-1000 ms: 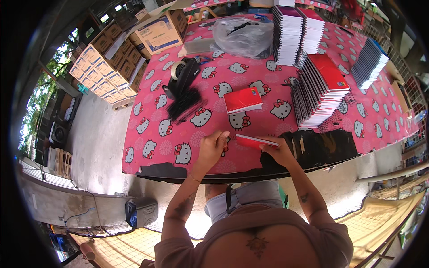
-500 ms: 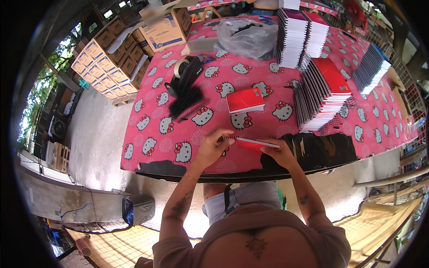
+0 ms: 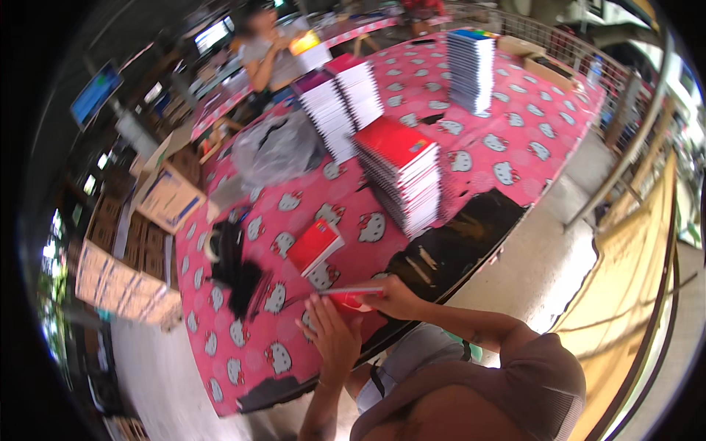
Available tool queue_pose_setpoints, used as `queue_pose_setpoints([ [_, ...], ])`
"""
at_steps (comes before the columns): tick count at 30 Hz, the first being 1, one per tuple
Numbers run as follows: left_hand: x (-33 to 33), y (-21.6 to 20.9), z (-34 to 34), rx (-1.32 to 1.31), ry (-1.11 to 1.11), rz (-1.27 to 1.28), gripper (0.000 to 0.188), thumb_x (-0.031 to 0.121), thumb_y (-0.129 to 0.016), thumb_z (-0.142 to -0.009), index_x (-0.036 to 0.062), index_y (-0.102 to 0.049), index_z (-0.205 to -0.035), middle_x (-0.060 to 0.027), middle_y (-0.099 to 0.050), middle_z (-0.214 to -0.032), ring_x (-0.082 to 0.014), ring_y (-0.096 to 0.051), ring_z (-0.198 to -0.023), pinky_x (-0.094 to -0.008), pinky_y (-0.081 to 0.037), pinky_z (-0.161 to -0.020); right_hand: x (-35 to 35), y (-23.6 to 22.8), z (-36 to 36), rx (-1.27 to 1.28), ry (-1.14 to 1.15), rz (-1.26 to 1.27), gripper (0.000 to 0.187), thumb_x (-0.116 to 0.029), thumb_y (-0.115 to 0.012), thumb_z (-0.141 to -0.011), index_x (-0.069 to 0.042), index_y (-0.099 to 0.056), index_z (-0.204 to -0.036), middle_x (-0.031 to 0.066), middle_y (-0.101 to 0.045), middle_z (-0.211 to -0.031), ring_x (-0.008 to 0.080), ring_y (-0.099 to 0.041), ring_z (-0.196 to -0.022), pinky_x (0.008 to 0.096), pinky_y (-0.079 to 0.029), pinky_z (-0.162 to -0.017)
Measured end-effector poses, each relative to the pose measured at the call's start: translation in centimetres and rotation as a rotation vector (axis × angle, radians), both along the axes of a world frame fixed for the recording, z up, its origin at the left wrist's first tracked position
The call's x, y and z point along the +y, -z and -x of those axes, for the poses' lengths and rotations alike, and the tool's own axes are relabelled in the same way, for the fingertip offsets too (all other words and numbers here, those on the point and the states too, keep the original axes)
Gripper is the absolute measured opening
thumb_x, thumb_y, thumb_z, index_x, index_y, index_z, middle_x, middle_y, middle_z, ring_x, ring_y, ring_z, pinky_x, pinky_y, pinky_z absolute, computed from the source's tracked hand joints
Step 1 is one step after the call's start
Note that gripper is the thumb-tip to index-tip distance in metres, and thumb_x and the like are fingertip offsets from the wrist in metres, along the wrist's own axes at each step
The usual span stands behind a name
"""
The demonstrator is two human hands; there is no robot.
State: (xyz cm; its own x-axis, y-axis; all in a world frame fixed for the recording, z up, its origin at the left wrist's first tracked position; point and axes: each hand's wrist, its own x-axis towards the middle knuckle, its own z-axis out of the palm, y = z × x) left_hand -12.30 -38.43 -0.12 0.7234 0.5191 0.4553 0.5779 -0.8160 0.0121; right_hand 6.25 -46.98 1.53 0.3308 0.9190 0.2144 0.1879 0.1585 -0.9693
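While the right hand [image 3: 401, 298] pinches the right end of a small red spiral notebook [image 3: 351, 300] between thumb and fingers, the left hand [image 3: 332, 334] is at its other end, the fingers extended and close together; blur makes it impossible to tell whether they grip the notebook or merely rest against it. That notebook is held near the person's edge of the worktop [image 3: 482, 180], which has a pink, cat-patterned cover, torn to a black patch [image 3: 471, 231] on the right side.

Just beyond the hands, a second red notebook [image 3: 315, 248] lies flat. To its left are a blurred heap of black binding coils [image 3: 246, 290] and a dark tape dispenser [image 3: 226, 242]. Farther back and to the right rises a tall stack of red spiral notebooks [image 3: 401, 158], with a purple-covered stack [image 3: 326, 114] and a magenta-covered stack [image 3: 358, 88] standing side by side behind it. A clear plastic bag [image 3: 276, 151] with something black inside sits left of the purple one, and a blue-topped stack [image 3: 471, 73] stands well apart at the far right. Beyond the worktop's left side are an open cardboard box [image 3: 169, 197] and stacked cartons [image 3: 125, 287]. Across from the wearer, another person [image 3: 265, 62] is near a yellow-topped stack [image 3: 307, 45]
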Motion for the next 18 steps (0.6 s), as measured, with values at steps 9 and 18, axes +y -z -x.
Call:
queue_pose_setpoints([
  [9, 1.1, -1.1, -0.1, 0.134, 0.046, 0.025, 0.078, 0.053, -0.045, -0.098, -0.004, -0.033, -0.149, -0.024, -0.027, -0.159, -0.0433, -0.016, -0.15, -0.0682, 0.001, -0.115, -0.6, -0.9, -0.4, 0.099, -0.033, 0.033, 0.039, -0.013, -0.067, -0.094, -0.007, -0.062, -0.132, 0.0095, -0.072, -0.095, 0.0105, -0.06, -0.081, 0.0293, -0.052, -0.075],
  [18, 0.0, -2.1, -0.3, 0.189, 0.076, -0.045, 0.084, 0.053, -0.047, -0.095, -0.008, -0.028, -0.15, -0.0274, -0.024, -0.159, -0.0439, -0.014, -0.15, -0.0671, 0.002, -0.116, 0.0, 0.0, 0.1, 0.123, -0.021, -0.007, 0.039, -0.016, -0.067, -0.092, -0.005, -0.063, -0.129, 0.0078, -0.07, -0.086, 0.0106, -0.057, -0.071, 0.0297, -0.051, -0.068],
])
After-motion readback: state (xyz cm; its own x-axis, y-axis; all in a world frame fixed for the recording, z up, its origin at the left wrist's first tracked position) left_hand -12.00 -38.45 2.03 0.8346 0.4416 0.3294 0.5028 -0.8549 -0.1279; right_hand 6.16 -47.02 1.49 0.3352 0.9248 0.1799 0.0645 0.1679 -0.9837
